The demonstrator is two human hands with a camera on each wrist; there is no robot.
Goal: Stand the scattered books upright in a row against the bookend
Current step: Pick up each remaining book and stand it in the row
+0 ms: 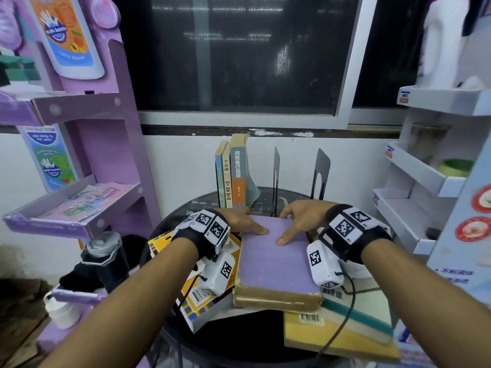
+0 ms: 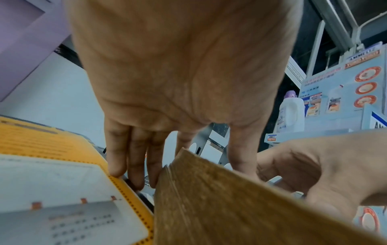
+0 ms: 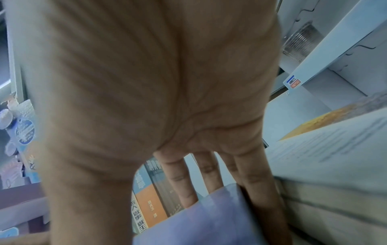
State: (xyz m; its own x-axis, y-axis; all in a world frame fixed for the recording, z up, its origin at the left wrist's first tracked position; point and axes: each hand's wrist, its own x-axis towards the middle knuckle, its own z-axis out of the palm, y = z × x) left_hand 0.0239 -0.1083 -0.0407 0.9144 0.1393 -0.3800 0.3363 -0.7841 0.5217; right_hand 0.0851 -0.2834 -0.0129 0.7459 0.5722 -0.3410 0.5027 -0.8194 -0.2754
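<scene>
A thick book with a purple cover (image 1: 273, 261) and yellowed pages (image 2: 230, 207) lies on top of a pile of flat books on the round dark table (image 1: 239, 338). My left hand (image 1: 245, 221) grips its far left corner, thumb on the cover, fingers (image 2: 136, 165) down the page edge. My right hand (image 1: 295, 221) holds the far right corner, thumb on top, fingers (image 3: 180, 185) over the far edge of the cover (image 3: 209, 218). Three books (image 1: 231, 173) stand upright at the back. Two dark metal bookends (image 1: 276, 168) (image 1: 321, 171) stand to their right.
Under the purple book lie a yellow book (image 1: 186, 301), a tan one with a barcode (image 1: 332, 338) and a teal-striped one (image 1: 358, 312). A purple display shelf (image 1: 79, 208) and a dark flask (image 1: 103, 256) crowd the left. A white shelf (image 1: 414, 208) stands close on the right.
</scene>
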